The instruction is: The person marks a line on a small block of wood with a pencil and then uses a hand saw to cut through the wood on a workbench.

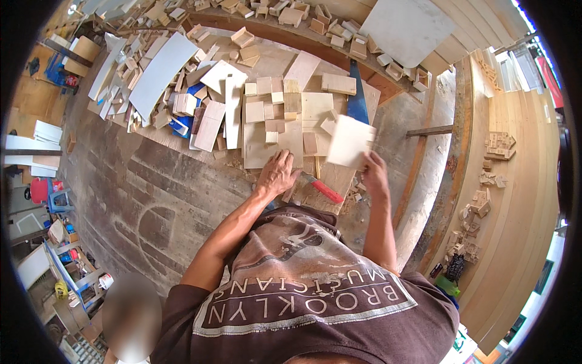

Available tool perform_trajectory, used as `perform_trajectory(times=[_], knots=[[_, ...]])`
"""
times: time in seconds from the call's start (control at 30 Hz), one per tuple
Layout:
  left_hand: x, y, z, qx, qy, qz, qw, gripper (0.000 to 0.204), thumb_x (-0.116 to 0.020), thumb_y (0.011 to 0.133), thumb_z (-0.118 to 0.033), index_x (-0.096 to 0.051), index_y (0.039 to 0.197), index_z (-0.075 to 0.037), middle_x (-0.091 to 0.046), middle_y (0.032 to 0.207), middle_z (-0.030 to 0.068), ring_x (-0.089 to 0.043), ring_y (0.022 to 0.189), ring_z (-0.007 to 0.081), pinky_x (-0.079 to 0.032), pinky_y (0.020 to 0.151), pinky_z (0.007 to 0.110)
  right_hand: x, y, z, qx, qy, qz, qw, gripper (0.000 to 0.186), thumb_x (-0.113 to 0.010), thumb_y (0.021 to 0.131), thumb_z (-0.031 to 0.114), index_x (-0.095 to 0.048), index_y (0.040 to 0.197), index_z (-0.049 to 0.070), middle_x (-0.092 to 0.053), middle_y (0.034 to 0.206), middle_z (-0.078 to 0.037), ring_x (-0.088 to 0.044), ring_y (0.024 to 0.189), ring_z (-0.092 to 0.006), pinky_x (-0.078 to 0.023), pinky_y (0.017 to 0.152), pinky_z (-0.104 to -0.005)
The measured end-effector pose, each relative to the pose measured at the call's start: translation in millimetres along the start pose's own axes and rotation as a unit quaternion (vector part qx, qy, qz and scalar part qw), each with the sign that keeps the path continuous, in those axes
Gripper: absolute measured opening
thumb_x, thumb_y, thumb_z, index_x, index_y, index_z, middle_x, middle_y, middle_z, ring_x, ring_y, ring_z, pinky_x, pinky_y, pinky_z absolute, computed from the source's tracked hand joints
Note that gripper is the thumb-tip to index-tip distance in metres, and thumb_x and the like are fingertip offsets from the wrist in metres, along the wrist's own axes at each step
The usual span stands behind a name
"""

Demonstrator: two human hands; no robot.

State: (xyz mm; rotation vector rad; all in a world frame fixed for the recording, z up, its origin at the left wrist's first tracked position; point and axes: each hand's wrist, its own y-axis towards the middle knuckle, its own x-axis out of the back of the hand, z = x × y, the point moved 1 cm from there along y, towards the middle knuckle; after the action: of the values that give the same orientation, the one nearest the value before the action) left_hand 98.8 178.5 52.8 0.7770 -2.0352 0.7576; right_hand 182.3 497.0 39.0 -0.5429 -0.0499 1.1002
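While in closed right hand (375,174), panel (350,142) (long axis outward); left hand (278,175), grip unclear.

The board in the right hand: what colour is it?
Pale cream; the board shows best in the head view.

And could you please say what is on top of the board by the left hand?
Wooden blocks sit on the board; its surface beneath them and the left hand is hidden.
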Motion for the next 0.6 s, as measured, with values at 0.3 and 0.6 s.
perform_trajectory(times=[0.3,0.6], knots=[[-60.1,52.8,-20.5,0.048,0.085,-0.128,0.987,0.096,-0.057,0.096,-0.055,-0.024,0.156,0.012,-0.016,0.165,0.0333,-0.014,0.155,0.0449,-0.025,0.122,0.057,54.1,-47.4,23.2,0.018,-0.031,-0.022,0.999,0.018,-0.065,0.102,0.018,-0.068,0.110,0.002,-0.070,0.100,0.000,-0.064,0.089,-0.0079,-0.049,0.078,-0.0238],[-75.1,68.8,-32.6,-0.126,0.101,-0.125,0.979,0.078,-0.053,0.100,-0.043,-0.029,0.157,0.006,-0.023,0.166,0.0240,-0.019,0.156,0.0385,-0.020,0.125,0.054,0.9,-66.5,4.2,-0.026,-0.027,-0.020,0.999,0.022,-0.063,0.103,0.023,-0.067,0.112,0.002,-0.069,0.098,0.001,-0.063,0.086,-0.0078,-0.048,0.076,-0.0237]])
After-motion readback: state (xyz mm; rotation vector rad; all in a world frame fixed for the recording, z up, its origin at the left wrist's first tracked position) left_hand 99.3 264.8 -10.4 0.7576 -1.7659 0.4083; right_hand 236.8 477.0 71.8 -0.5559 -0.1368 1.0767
